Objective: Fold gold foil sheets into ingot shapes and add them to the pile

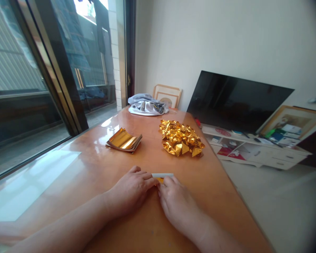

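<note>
head view: left hand [133,191], right hand [175,202] fingers flat, pressing gold paper [162,176] on table [94,168].

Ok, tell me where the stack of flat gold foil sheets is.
In the head view, the stack of gold foil sheets lies on the wooden table, left of the pile of folded gold pieces and beyond the left hand.
</note>
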The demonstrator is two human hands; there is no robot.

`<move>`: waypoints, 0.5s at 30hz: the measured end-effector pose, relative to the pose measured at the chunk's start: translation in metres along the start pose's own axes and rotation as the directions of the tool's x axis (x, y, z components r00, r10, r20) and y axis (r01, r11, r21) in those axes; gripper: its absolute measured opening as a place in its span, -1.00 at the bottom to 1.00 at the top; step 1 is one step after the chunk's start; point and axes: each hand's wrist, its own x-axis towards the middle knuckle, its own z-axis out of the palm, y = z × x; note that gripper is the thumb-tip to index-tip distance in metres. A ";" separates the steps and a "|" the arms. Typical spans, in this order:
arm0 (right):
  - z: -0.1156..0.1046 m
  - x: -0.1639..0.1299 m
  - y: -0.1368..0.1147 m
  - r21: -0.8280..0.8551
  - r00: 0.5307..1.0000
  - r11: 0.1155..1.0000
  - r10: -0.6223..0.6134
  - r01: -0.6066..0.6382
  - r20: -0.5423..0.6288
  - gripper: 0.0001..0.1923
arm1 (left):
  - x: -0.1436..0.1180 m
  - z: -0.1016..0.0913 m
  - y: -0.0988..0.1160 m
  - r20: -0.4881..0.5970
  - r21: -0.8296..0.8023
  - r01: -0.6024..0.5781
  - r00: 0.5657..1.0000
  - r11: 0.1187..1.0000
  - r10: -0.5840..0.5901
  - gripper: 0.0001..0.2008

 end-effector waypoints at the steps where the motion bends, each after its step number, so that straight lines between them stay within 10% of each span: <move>1: -0.002 -0.001 -0.001 -0.032 1.000 0.999 -0.022 0.022 0.005 -0.73 | 0.000 0.000 0.000 -0.004 0.009 0.002 1.000 1.000 -0.002 -0.69; 15: -0.022 -0.018 0.003 -0.024 0.995 0.998 -0.054 0.056 0.082 -0.78 | 0.000 -0.006 0.004 0.027 0.053 -0.025 0.999 0.998 0.024 -0.75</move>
